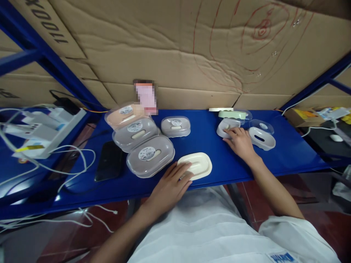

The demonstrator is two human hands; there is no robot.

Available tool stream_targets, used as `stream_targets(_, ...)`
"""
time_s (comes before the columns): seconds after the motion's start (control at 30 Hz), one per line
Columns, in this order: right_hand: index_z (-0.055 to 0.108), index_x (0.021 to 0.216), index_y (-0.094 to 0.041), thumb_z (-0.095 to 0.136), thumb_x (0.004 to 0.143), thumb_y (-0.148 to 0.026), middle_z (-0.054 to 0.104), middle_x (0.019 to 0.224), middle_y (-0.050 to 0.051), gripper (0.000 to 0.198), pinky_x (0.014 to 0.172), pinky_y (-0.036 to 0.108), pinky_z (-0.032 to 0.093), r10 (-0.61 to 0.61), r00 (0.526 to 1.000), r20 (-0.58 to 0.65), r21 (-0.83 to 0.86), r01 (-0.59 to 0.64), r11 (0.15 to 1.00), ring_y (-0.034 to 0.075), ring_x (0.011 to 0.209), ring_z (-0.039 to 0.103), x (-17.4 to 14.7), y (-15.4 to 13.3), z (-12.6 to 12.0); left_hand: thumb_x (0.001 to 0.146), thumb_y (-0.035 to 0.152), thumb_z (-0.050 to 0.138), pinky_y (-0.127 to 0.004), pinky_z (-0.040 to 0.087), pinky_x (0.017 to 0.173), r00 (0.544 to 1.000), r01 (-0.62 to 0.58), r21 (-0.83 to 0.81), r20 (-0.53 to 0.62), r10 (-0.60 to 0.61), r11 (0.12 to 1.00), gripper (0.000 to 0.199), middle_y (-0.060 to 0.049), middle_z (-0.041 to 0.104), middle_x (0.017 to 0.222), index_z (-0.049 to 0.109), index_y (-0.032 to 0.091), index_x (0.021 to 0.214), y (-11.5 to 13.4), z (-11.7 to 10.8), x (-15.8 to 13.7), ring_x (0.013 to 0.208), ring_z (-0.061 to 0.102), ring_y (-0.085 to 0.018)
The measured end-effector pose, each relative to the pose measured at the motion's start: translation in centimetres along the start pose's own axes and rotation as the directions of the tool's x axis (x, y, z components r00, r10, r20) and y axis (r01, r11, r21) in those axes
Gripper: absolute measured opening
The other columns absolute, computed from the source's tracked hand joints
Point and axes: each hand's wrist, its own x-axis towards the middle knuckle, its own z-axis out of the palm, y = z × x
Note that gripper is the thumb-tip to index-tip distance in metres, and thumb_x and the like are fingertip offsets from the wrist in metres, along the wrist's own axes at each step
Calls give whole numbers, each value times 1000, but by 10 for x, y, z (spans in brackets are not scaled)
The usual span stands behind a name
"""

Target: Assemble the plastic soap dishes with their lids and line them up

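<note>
A cream oval soap-dish tray [201, 166] lies near the table's front edge. My left hand [174, 180] has its fingers and thumb over the tray's left end, closed loosely on it. Farther back on the right, my right hand [240, 142] grips a pale grey soap-dish part [223, 126] between thumb and fingers; the hand partly covers that part. Just right of it sits a grey oval dish [264, 140] with a long slot, and a clear lid [261, 126] lies behind. A pale green dish part [233, 114] is farther back.
Several lidded soap boxes with round labels stand on the left, including a grey one [150, 155] and a peach one [124, 115]. A black phone [109, 160] lies beside them. White cables [82, 155] run at far left. A cardboard wall [164, 47] closes off the back.
</note>
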Motion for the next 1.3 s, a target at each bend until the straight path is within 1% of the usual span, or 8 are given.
stream_targets(0.2, 68, 143, -31, 61, 107, -33, 66, 151, 8, 36, 118, 56, 47, -286, 958, 1, 335, 269, 903, 33, 145, 56, -22, -20, -20, 109, 20, 56, -53, 46, 129, 998, 26, -75, -54, -30, 997, 17, -14, 60, 153, 67, 19, 122, -2, -1, -3, 149, 54, -29)
stream_targets(0.37, 72, 132, -31, 51, 109, -20, 65, 154, 5, 34, 121, 60, 48, -257, 966, 4, 402, 234, 885, 31, 151, 53, -37, -24, -21, 105, 16, 58, -55, 49, 126, 999, 33, -124, -34, -37, 992, 17, -15, 57, 154, 68, 20, 119, -1, -3, -5, 151, 52, -32)
stream_targets(0.47, 66, 143, -30, 51, 111, -23, 59, 161, 6, 36, 126, 59, 45, -275, 960, 55, 474, 217, 853, 29, 156, 48, -39, -34, -19, 105, 16, 59, -54, 52, 122, 997, 56, -137, -41, -62, 989, 18, -16, 56, 156, 68, 20, 120, -1, -2, -6, 152, 51, -33)
stream_targets(0.73, 65, 148, -29, 60, 109, -25, 74, 142, 7, 39, 118, 52, 53, -281, 958, -53, 497, 269, 825, 27, 140, 64, -40, -62, -20, 106, 24, 64, -50, 54, 121, 985, 132, -110, -92, -142, 985, 48, -21, 45, 167, 54, 21, 152, 0, 4, -9, 154, 50, -34)
stream_targets(0.83, 64, 148, -28, 63, 109, -26, 73, 145, 7, 40, 119, 50, 50, -389, 921, -32, 489, 354, 798, 26, 140, 64, -51, -82, -31, 107, 27, 64, -54, 51, 123, 985, 122, -52, -112, -128, 991, 53, -22, 34, 174, 50, 21, 157, 0, 5, -7, 161, 41, -37)
stream_targets(1.07, 60, 151, -25, 64, 109, -29, 74, 143, 8, 43, 124, 54, 40, -469, 881, -61, 355, 458, 815, 25, 137, 66, -77, -126, -30, 110, 27, 57, -50, 50, 127, 997, 45, -28, -57, -46, 999, 36, -14, 59, 160, 62, 15, 144, -5, 8, -6, 161, 42, -32)
stream_targets(1.2, 60, 152, -27, 59, 111, -24, 72, 147, 5, 41, 125, 52, 41, -522, 851, -56, 334, 509, 793, 23, 139, 65, -74, -116, -24, 111, 26, 56, -51, 51, 126, 996, 43, -26, -73, -44, 999, 34, -13, 60, 159, 64, 16, 143, -6, 10, -6, 160, 43, -32)
stream_targets(1.3, 66, 144, -33, 55, 112, -36, 72, 147, 2, 34, 120, 47, 50, -420, 903, -90, 347, 424, 837, 23, 137, 67, -57, -79, -20, 111, 27, 55, -51, 51, 127, 996, 62, -32, -61, -64, 998, 34, -12, 59, 161, 64, 17, 143, -5, 9, -5, 161, 42, -31)
